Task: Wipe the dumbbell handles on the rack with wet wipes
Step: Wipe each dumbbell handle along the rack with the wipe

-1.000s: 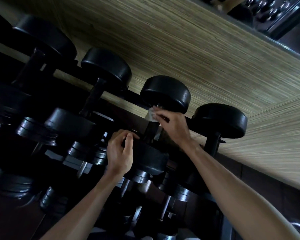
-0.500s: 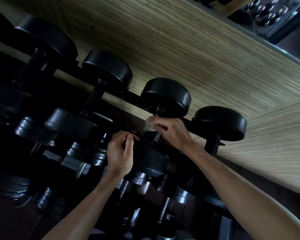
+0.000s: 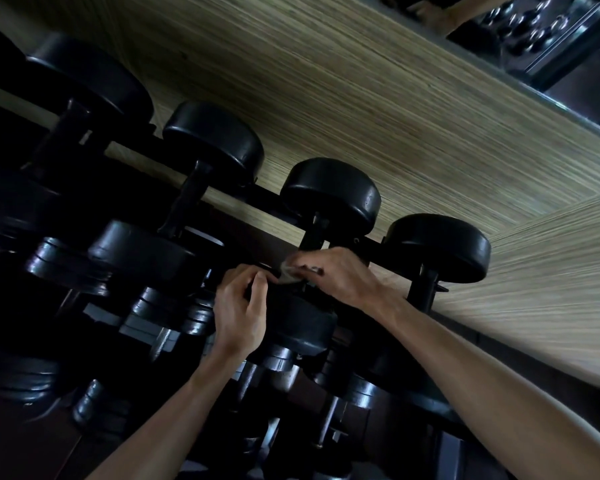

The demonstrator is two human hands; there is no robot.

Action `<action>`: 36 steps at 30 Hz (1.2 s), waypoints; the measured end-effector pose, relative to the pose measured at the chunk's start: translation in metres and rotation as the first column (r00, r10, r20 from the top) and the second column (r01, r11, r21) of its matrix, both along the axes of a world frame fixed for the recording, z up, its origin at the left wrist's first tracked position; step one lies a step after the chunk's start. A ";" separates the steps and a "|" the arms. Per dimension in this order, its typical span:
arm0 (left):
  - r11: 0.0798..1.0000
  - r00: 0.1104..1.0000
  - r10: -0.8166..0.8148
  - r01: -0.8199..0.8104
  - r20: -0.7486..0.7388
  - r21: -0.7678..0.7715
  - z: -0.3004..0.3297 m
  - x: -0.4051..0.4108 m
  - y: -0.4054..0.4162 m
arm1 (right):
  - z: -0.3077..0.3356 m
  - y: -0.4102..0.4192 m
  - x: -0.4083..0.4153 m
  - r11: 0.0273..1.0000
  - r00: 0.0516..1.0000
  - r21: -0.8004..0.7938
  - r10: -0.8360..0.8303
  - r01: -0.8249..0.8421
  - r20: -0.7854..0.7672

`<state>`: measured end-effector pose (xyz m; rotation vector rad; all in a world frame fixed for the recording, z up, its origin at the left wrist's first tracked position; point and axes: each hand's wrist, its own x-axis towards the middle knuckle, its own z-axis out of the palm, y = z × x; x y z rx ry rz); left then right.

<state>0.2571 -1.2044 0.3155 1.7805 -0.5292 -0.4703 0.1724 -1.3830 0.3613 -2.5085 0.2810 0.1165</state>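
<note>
I am wiping the handle (image 3: 314,237) of one dumbbell (image 3: 329,197) on the rack (image 3: 392,245). It is sitting on the top row, third along, and its far head is poking out past the rack's back rail. My right hand (image 3: 340,277) is holding the wipe (image 3: 289,273) against the near end of that handle, right where it is meeting the near head (image 3: 302,320). My right fingers (image 3: 303,265) are curling round the wipe and pinching it, so it is not slipping while I am rubbing.

My left hand (image 3: 239,313) is gripping the near head from the side. Its fingers are bending over the top rim, clamped on the head. I think I am doing this to keep the dumbbell from rolling or rocking on the rack while my other hand is pushing on it.

The handle is dark and partly hiding behind my hands, so I cannot tell how clean it is. The other dumbbells are waiting in the row on both sides.
</note>
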 end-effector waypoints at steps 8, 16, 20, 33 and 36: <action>1.000 1.000 -0.020 0.020 0.007 0.011 0.002 0.000 0.000 | -0.008 -0.025 0.015 0.937 0.933 -0.186 -0.242 0.296 0.267; 1.000 1.000 -0.010 0.010 0.010 -0.005 0.002 0.000 0.000 | -0.013 -0.016 0.001 0.983 0.968 -0.094 -0.138 0.161 0.210; 1.000 1.000 -0.019 0.019 0.012 0.015 0.004 0.000 0.000 | -0.017 -0.034 0.008 0.931 0.907 -0.169 -0.253 0.323 0.336; 1.000 1.000 -0.008 0.008 -0.001 -0.001 0.004 -0.001 0.001 | -0.017 -0.027 0.009 0.913 0.872 -0.054 -0.366 0.404 0.324; 1.000 1.000 -0.015 0.015 -0.001 0.002 0.004 0.000 0.001 | -0.012 -0.003 0.002 0.974 0.951 -0.007 -0.220 0.227 0.219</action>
